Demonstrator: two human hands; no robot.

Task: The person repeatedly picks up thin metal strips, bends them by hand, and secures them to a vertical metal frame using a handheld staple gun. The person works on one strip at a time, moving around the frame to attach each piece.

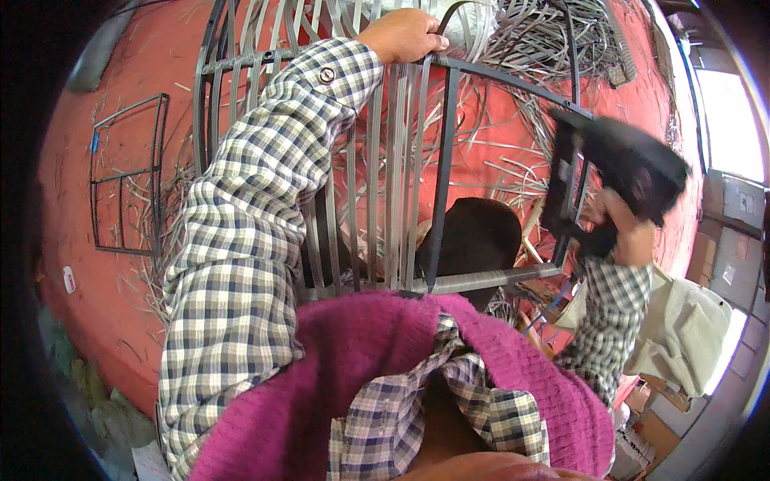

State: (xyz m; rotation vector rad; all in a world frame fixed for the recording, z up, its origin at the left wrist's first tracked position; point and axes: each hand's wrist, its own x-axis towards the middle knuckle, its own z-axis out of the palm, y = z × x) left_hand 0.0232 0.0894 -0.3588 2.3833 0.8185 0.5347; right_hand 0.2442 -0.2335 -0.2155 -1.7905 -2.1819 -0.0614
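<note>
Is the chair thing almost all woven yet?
Partly. Grey strips already run across the middle of the metal frame. The left hand grips its top bar; the right hand holds a black power tool. The frame's right side looks bare, loose strips waiting.

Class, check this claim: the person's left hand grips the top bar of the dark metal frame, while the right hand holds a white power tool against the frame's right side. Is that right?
Not quite. The power tool is black, not white, as the head view shows. The rest holds: the left hand grips the top bar of the dark metal frame, and the right hand holds the tool against the frame's right side.
</note>
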